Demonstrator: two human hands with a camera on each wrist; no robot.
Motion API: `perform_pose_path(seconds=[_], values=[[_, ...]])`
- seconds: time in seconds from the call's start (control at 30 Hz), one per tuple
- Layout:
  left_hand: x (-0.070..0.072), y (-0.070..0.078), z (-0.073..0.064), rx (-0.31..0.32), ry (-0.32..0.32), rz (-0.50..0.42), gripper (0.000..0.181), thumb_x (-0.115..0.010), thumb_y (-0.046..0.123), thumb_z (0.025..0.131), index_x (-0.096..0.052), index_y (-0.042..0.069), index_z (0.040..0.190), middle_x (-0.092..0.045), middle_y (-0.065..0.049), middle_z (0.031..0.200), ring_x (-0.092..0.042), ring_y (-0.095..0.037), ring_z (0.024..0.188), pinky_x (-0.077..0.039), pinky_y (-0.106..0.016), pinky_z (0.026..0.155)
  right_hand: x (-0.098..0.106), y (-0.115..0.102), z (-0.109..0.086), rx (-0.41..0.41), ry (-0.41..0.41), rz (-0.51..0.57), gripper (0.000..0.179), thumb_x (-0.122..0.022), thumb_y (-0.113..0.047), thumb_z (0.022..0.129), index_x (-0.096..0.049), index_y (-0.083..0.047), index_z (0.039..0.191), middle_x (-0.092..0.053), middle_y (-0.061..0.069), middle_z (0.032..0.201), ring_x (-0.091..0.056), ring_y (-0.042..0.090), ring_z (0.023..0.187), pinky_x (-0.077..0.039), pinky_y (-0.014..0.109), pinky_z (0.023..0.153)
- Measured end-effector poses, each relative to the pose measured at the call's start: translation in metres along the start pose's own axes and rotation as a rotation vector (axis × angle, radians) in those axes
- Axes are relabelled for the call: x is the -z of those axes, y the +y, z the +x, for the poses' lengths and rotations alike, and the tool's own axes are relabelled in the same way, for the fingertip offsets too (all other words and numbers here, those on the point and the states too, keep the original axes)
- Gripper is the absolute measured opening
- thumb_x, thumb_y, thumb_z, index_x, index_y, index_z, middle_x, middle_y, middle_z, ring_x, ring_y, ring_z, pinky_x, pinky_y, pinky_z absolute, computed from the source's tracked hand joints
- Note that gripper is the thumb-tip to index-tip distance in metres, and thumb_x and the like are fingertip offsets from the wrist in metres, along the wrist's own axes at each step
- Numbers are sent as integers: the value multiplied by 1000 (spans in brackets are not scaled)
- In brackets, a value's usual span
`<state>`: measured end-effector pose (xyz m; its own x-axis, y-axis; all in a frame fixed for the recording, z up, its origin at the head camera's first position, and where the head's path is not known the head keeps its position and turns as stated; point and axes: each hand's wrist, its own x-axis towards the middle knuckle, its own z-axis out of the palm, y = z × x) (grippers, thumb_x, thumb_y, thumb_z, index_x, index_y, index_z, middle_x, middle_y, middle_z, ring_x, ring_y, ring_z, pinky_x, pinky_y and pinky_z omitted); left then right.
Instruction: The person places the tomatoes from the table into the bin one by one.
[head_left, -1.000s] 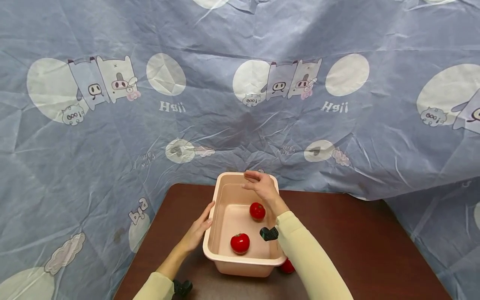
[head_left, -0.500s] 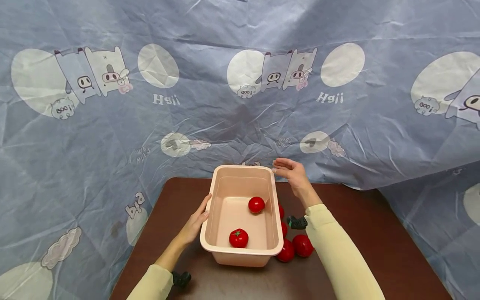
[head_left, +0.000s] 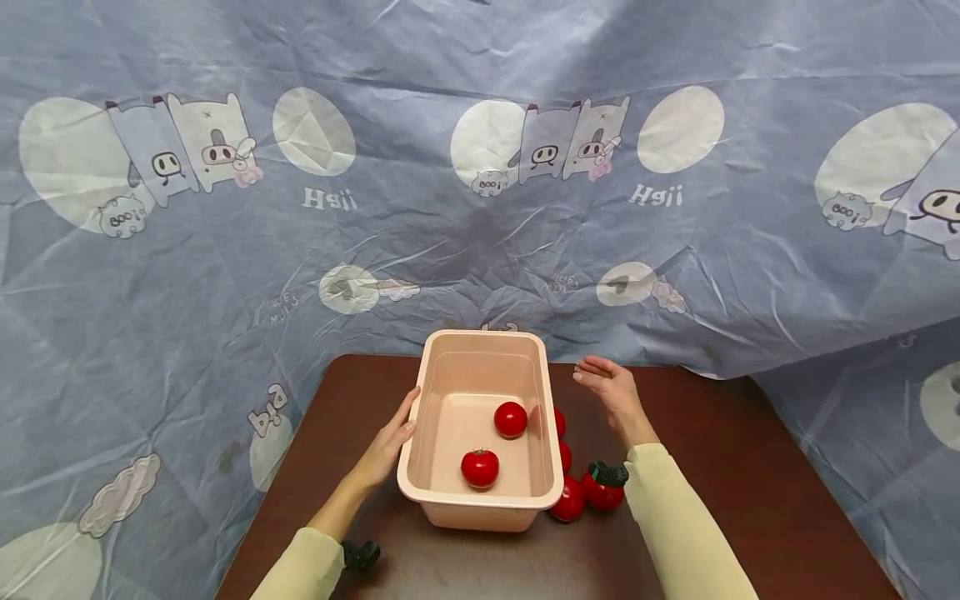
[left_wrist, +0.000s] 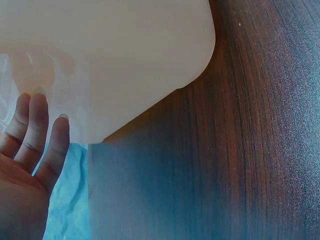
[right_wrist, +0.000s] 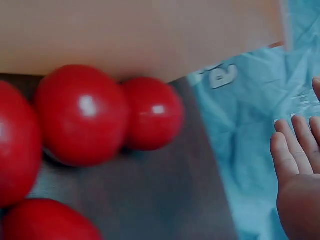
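Observation:
In the head view a pale pink plastic bin [head_left: 480,502] stands mid-table with two red tomatoes inside, a rear tomato [head_left: 511,420] and a front tomato [head_left: 480,468]. My left hand [head_left: 382,450] rests against the bin's left side; the left wrist view has its slightly bent fingers [left_wrist: 55,150] at the outer wall. To the right of the bin, my right hand [head_left: 615,396] hovers with fingers extended, holding nothing. Several more tomatoes [right_wrist: 82,115] lie along the bin's right wall, nearer to me than that hand, partly hidden by the bin in the head view.
The brown table [head_left: 712,467] reaches past the bin on both sides. A blue printed cloth [head_left: 480,250] hangs behind the table's back edge and down both sides. Small black devices sit on both wrists.
My right hand has moved from above the bin's far right side out to the right, then lower and toward me. The tomatoes beside the bin came into view. My left hand stays on the bin.

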<state>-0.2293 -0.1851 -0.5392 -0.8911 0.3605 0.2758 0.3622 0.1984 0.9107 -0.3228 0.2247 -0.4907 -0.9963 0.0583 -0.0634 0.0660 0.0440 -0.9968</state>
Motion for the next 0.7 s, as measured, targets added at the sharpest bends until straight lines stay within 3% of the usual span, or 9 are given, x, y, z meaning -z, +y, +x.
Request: perform_pose_path(seconds=[0.17,0.33,0.47,0.63,0.7], values=[[2,-11,0,7,-6,9,56,-31,17,105,-11,22,158,-16,-10,164,-28,-31,143,-33,-17,105,-12,31,5,-41,-2,-7,54,-70,-8,88,-50,1,137,-66,3,122,-66,-5,84,-50,13,78],[1,5,-3,26,-38,-13,57,-32,15,105,-11,16,158,-18,-14,163,-29,-34,142,-35,-19,104,-18,50,4,-55,-6,-17,54,-69,-6,88,-48,3,138,-60,17,134,-66,-5,84,-50,12,78],[1,23,-3,20,-30,4,57,-33,15,104,-13,10,157,-19,-17,162,-31,-36,141,-35,-19,104,-21,54,2,-64,-21,-22,56,-69,-7,88,-47,3,138,-53,24,140,-65,-4,85,-50,12,79],[4,27,-3,22,-13,3,57,-33,14,104,-13,9,157,-20,-16,162,-30,-36,141,-33,-16,104,-27,49,-6,-99,-50,-67,56,-67,-8,89,-46,4,140,-48,27,143,-64,16,111,-51,21,89],[3,15,-2,30,-3,0,57,-34,18,104,-14,16,158,-20,-11,162,-30,-33,142,-32,-16,105,-30,52,-6,-105,-55,-76,55,-66,-6,90,-45,5,140,-48,28,143,-58,28,122,-50,28,95]])
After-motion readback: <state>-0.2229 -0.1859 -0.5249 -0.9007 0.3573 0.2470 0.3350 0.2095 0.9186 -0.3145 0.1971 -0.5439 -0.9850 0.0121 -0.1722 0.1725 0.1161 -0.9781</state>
